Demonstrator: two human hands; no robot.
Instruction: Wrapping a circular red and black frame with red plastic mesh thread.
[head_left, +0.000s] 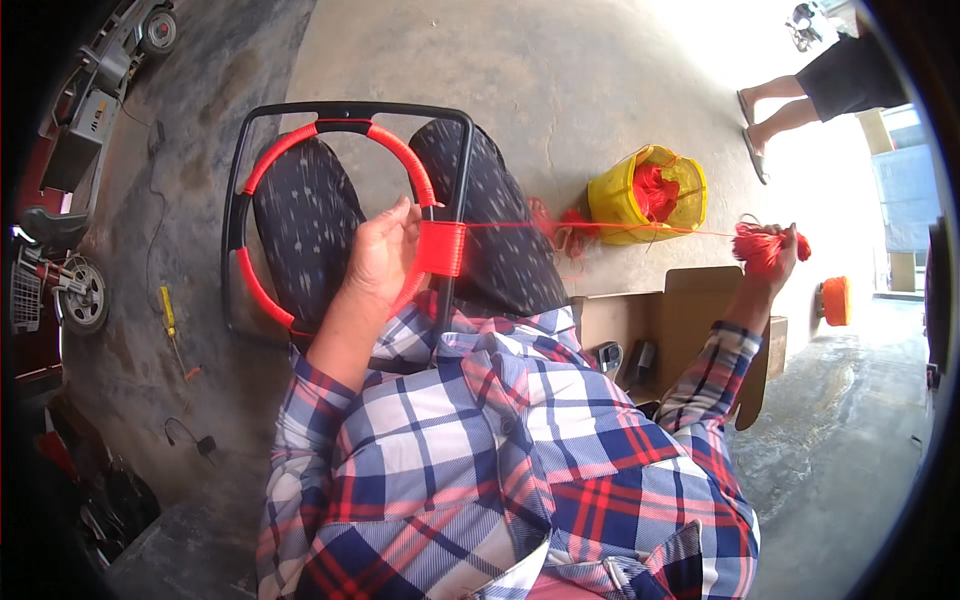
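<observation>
I register overexposed daylight right of the yellow bucket (615, 208), dimmer floor (125, 265) far left of it, and fisheye bending toward the edges.

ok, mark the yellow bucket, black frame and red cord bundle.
Yellow bucket (612, 202): head view, on its left outer wall.
Black frame (350, 107): head view, on its top bar.
Red cord bundle (757, 249): head view, on its loose strands.

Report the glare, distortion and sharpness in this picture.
Head view: glare bleaches the floor at upper right; the left side is dimmer; the person at right looks tipped sideways near the curved black rim; the frame and red thread look fairly sharp.
</observation>
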